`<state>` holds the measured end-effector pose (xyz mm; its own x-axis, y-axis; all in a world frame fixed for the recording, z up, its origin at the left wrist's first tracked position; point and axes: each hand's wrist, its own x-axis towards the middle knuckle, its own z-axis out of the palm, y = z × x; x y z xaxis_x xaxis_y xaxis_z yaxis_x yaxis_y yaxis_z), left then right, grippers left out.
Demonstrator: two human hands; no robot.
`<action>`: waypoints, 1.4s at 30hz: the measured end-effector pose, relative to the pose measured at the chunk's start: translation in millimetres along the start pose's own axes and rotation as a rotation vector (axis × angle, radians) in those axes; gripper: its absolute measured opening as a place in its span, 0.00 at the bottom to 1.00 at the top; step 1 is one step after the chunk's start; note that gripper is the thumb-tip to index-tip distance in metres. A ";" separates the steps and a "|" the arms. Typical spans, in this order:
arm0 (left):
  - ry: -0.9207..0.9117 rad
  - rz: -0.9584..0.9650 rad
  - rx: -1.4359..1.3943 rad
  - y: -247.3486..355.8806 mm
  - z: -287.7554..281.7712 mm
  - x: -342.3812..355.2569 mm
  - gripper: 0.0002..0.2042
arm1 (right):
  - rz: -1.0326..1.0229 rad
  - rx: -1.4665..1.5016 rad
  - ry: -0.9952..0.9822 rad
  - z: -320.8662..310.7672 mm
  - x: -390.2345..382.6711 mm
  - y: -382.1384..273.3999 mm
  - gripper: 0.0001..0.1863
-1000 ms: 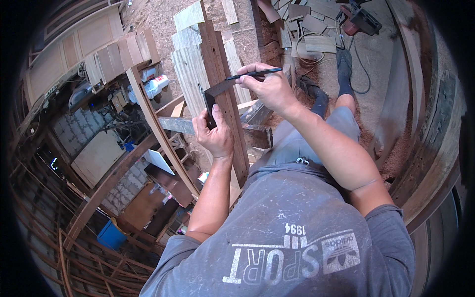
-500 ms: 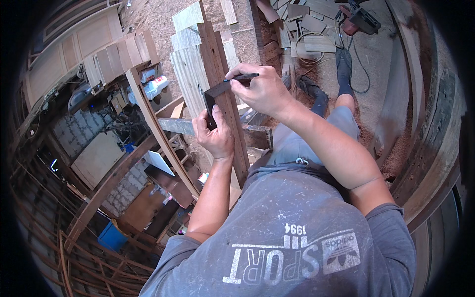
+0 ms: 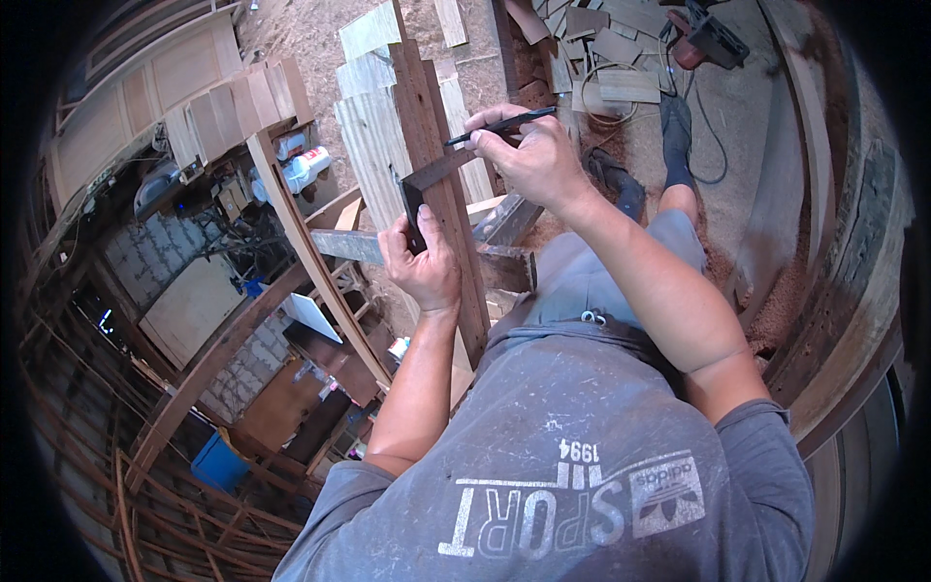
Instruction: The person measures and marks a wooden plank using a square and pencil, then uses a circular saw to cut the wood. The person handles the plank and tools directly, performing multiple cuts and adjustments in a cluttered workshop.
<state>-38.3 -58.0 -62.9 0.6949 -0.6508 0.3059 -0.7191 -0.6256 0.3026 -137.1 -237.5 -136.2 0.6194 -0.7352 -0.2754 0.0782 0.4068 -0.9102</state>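
My left hand (image 3: pixel 424 269) grips the dark handle of a square (image 3: pixel 413 215), pressed against a long brown board (image 3: pixel 454 267); the square's blade (image 3: pixel 434 170) lies across that board. Pale boards (image 3: pixel 370 136) are stacked along the board's left side. My right hand (image 3: pixel 538 165) pinches a slim black pencil or marker (image 3: pixel 524 120), held above the far end of the blade; whether its tip touches wood I cannot tell.
A crossbeam (image 3: pixel 344 244) lies under the boards. A red-and-black power tool (image 3: pixel 696 44) with cords sits among wood offcuts (image 3: pixel 626 85) at upper right. Leftward are white containers (image 3: pixel 303 170), wooden framing (image 3: pixel 276 199) and a blue bin (image 3: pixel 218 461).
My right hand with the black pencil or marker moved left along the blade half a second ago and is now back up and to the right. My left hand and the square stay put.
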 end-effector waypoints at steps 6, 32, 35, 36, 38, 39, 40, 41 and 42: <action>-0.028 -0.069 0.026 4.7 -3.1 1.1 0.11 | 0.152 0.464 -0.103 15.0 -2.4 16.3 0.11; 0.034 -0.041 -0.041 -4.5 3.8 -0.7 0.09 | 0.363 0.646 -0.049 -10.4 -19.6 30.9 0.15; 0.044 -0.054 -0.058 -2.5 4.1 -0.7 0.09 | 0.361 0.577 -0.036 -11.7 -19.3 22.8 0.16; 0.049 -0.057 -0.063 -1.8 4.2 -0.7 0.10 | 0.362 0.552 -0.038 -13.0 -18.7 19.7 0.16; 0.069 -0.053 -0.081 -0.4 4.8 -1.0 0.09 | 0.362 0.481 -0.046 -13.0 -17.4 10.5 0.16; 0.079 -0.052 -0.090 0.1 4.9 -1.3 0.09 | 0.365 0.456 -0.066 -12.7 -16.5 7.1 0.16; 0.080 -0.040 -0.082 0.4 4.7 0.2 0.08 | 0.365 0.433 -0.087 -11.4 -14.7 4.9 0.17; 0.082 -0.029 -0.074 0.6 4.3 1.6 0.08 | 0.348 0.412 -0.106 -8.8 -12.9 3.0 0.18; 0.083 -0.018 -0.065 1.2 4.4 2.4 0.08 | 0.357 0.405 -0.119 -6.5 -11.3 1.1 0.18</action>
<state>-37.6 -62.2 -65.8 0.7077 -0.6000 0.3731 -0.7065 -0.6060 0.3656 -149.1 -232.3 -136.2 0.7448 -0.4567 -0.4866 0.1270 0.8128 -0.5685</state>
